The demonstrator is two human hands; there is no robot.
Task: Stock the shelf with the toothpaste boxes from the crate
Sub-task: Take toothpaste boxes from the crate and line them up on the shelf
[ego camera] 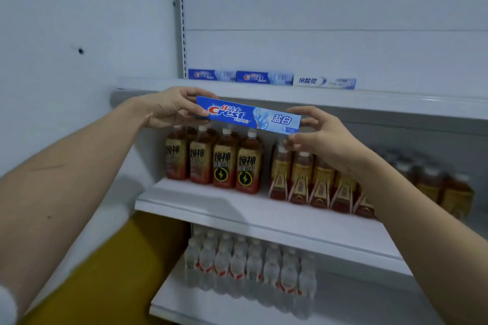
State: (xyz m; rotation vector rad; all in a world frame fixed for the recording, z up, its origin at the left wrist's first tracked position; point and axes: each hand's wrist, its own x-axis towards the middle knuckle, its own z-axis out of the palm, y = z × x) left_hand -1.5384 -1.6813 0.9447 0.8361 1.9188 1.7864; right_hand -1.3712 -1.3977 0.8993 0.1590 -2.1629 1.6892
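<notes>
Blue toothpaste box [248, 115], held level just below the top shelf [290, 99], left hand [169, 109] gripping one end, right hand [317, 134] steadying the other with loosely spread fingers [298, 111], likely for sliding in.

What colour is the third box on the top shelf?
Mostly white third box with blue print; head view.
</notes>
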